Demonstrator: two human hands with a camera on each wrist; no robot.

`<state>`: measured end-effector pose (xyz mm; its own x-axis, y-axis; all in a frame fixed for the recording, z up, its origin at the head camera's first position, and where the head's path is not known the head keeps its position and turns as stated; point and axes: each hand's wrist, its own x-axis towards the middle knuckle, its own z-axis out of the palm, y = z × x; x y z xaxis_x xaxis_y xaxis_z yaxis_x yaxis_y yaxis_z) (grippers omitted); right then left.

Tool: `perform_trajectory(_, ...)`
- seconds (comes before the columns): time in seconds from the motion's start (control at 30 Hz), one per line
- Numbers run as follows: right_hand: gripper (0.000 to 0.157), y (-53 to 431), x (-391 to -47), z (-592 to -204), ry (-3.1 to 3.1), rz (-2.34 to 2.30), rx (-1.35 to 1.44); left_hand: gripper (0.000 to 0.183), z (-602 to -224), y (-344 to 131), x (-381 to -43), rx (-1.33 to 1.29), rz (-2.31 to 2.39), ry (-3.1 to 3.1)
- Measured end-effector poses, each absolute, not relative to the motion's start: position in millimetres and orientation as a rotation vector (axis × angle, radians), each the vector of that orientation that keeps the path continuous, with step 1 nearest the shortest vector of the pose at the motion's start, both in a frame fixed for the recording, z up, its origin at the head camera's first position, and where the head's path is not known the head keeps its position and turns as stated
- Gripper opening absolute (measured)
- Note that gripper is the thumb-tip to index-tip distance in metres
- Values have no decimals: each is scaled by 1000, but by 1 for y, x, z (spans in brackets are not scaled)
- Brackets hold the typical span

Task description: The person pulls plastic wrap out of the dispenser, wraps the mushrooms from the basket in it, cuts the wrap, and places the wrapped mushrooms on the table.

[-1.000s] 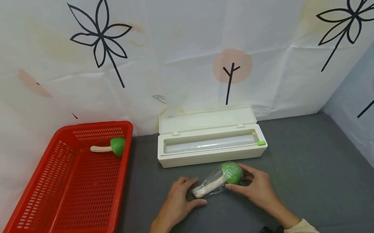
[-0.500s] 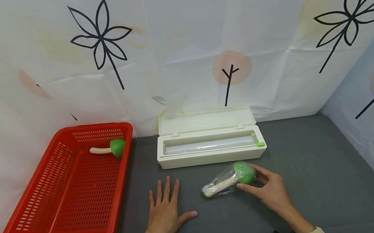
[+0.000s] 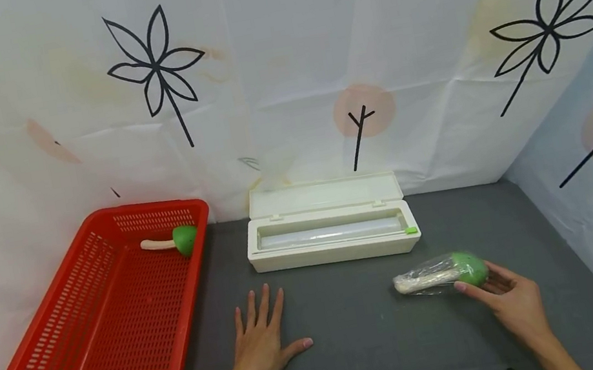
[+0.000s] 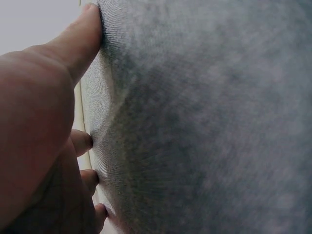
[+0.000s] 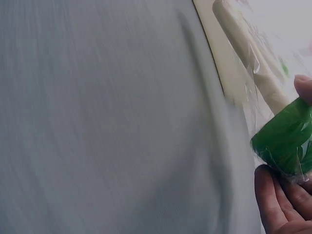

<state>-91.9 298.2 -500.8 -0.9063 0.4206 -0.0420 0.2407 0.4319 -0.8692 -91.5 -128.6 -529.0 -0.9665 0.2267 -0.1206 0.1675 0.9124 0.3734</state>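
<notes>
My right hand (image 3: 512,299) pinches a mushroom-shaped toy (image 3: 466,269) by its green rounded end, thumb on the near side. Clear plastic film wraps the toy, and its long white stem points left. In the right wrist view the green end of the wrapped toy (image 5: 287,139) sits between thumb and fingers, and the film stands loosely around the stem. My left hand (image 3: 259,348) lies palm down on the grey table with its fingers spread, holding nothing. The left wrist view shows its thumb (image 4: 80,41) and fingertips against the grey cloth.
A white cling film dispenser (image 3: 337,253) with its lid (image 3: 324,196) raised stands at the back, a roll inside and a green slider at its right. At left, a red plastic basket (image 3: 186,334) holds an unwrapped green-and-white toy (image 3: 184,239). A patterned white curtain (image 3: 279,83) closes the back.
My left hand has let go of the film at the stem end, moved left and flattened on the table. My right hand has carried the wrapped toy to the right.
</notes>
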Motion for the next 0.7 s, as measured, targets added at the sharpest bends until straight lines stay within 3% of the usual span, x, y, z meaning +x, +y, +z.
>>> perform_trajectory(0.27, 87, 386, -137, -492, -2524, 1331, -931, 106, -532, -130, -91, 304, 552, 2923)
perform_trajectory(0.7, 100, 421, -206, -482, -2712, 1474, -770, 106, -534, -131, -91, 310, 588, 2937)
